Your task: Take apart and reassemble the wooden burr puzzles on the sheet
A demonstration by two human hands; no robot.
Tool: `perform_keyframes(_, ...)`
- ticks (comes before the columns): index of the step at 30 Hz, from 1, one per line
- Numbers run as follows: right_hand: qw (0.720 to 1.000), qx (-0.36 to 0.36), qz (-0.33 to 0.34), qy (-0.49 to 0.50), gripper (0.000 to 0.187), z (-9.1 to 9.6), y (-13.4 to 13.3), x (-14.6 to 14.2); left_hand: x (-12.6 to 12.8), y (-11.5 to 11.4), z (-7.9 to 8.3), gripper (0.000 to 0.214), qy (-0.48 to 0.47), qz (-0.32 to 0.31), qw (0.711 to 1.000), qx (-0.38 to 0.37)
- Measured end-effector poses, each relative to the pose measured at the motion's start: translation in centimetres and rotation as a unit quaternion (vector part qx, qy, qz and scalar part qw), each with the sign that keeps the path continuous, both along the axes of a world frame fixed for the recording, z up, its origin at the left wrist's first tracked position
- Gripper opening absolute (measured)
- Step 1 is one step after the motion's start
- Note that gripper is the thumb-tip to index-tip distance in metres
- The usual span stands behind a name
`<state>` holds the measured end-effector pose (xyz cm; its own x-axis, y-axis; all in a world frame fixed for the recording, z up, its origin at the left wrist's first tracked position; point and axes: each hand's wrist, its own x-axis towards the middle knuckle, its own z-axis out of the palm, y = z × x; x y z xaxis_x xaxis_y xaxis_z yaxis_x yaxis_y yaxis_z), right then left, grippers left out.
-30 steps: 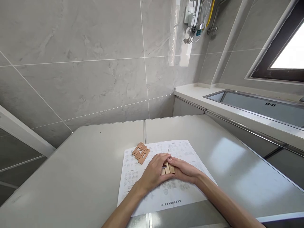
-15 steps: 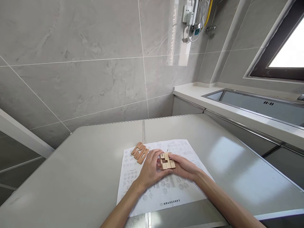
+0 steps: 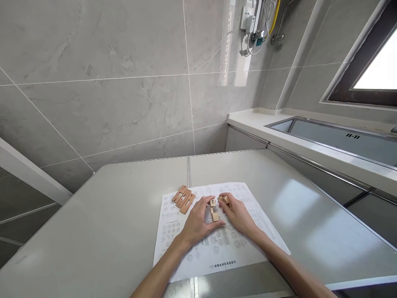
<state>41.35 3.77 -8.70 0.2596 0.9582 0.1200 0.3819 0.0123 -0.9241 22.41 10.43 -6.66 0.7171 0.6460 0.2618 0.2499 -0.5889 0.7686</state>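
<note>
My left hand (image 3: 198, 221) and my right hand (image 3: 237, 215) meet over a printed paper sheet (image 3: 217, 248) on a grey table (image 3: 108, 231). Between their fingertips sits a small light wooden puzzle assembly (image 3: 214, 210). The left thumb and fingers pinch its left side. The right fingers curl round a wooden piece (image 3: 224, 200) at its upper right. To the left, a few flat slotted wooden pieces (image 3: 183, 198) lie on the sheet's top corner, untouched.
A tiled wall rises behind the table. To the right runs a white counter (image 3: 257, 120) with a steel sink (image 3: 341, 138) under a window. Pipes and a socket (image 3: 257, 25) hang on the wall above.
Both hands have shifted slightly away from me on the sheet. The wooden assembly, held as a compact block before, now looks pulled apart between the two hands.
</note>
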Motion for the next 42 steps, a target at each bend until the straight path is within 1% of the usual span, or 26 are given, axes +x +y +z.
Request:
perform_keyframes(3, 0.995, 0.034, -0.001, -0.089, 0.027, -0.4, -0.1, 0.0, 0.0, -0.1, 0.2, 0.077, 0.003, 0.013, 1.0, -0.014)
perform_keyframes(7, 0.987, 0.056, 0.005, -0.153, 0.019, -0.9, 0.0, 0.0, 0.0, -0.2, 0.3, 0.078, 0.005, 0.03, 0.999, -0.03)
perform_keyframes(10, 0.981, 0.069, 0.021, -0.179, 0.017, -1.3, 0.1, 0.0, 0.0, -0.3, 0.2, 0.081, 0.014, 0.042, 0.998, -0.044)
perform_keyframes(14, 0.982, 0.076, 0.035, -0.169, 0.015, -1.3, 0.0, 0.0, 0.1, -0.5, 0.2, 0.08, 0.026, 0.055, 0.996, -0.059)
perform_keyframes(16, 0.986, 0.069, 0.037, -0.144, 0.015, -1.2, 0.0, 0.1, 0.1, -0.5, 0.3, 0.077, 0.025, 0.054, 0.996, -0.061)
perform_keyframes(18, 0.994, 0.051, 0.029, -0.097, 0.015, -0.9, 0.0, 0.2, 0.1, -0.5, 0.4, 0.076, 0.02, 0.05, 0.997, -0.059)
perform_keyframes(22, 0.999, -0.005, -0.018, 0.029, 0.036, 0.1, 0.2, 0.6, 0.1, -0.5, 0.4, 0.074, 0.02, 0.037, 0.998, -0.056)
perform_keyframes(25, 0.995, -0.009, -0.027, 0.094, 0.045, 1.3, 0.1, 0.9, 0.2, -0.5, 0.4, 0.074, 0.027, 0.028, 0.998, -0.052)
perform_keyframes(27, 0.986, -0.011, -0.01, 0.164, 0.048, 1.9, -0.1, 1.1, 0.2, -0.5, 0.4, 0.073, 0.027, 0.024, 0.998, -0.045)
perform_keyframes(30, 0.95, -0.01, 0.046, 0.308, 0.051, 2.3, -0.4, 1.2, 0.2, -0.4, 0.2, 0.074, 0.024, 0.022, 0.999, -0.034)
perform_keyframes(32, 0.928, -0.005, 0.068, 0.365, 0.05, 2.3, -0.4, 1.4, 0.2, -0.4, 0.0, 0.075, 0.022, 0.024, 0.999, -0.021)
perform_keyframes(34, 0.917, -0.006, 0.085, 0.39, 0.048, 2.3, -0.4, 1.5, 0.2, -0.3, -0.2, 0.074, 0.012, 0.028, 1.0, 0.004)
perform_keyframes(37, 0.904, -0.018, 0.125, 0.408, 0.051, 2.5, -0.4, 1.6, 0.2, -0.3, -0.3, 0.071, -0.02, 0.024, 0.998, 0.059)
perform_keyframes(40, 0.912, -0.04, 0.159, 0.375, 0.055, 2.9, -0.7, 1.5, 0.2, -0.2, -0.3, 0.072, -0.038, 0.029, 0.993, 0.112)
perform_keyframes(42, 0.915, -0.056, 0.196, 0.348, 0.056, 3.1, -0.9, 1.3, 0.2, -0.2, -0.4, 0.071, -0.038, 0.037, 0.99, 0.129)
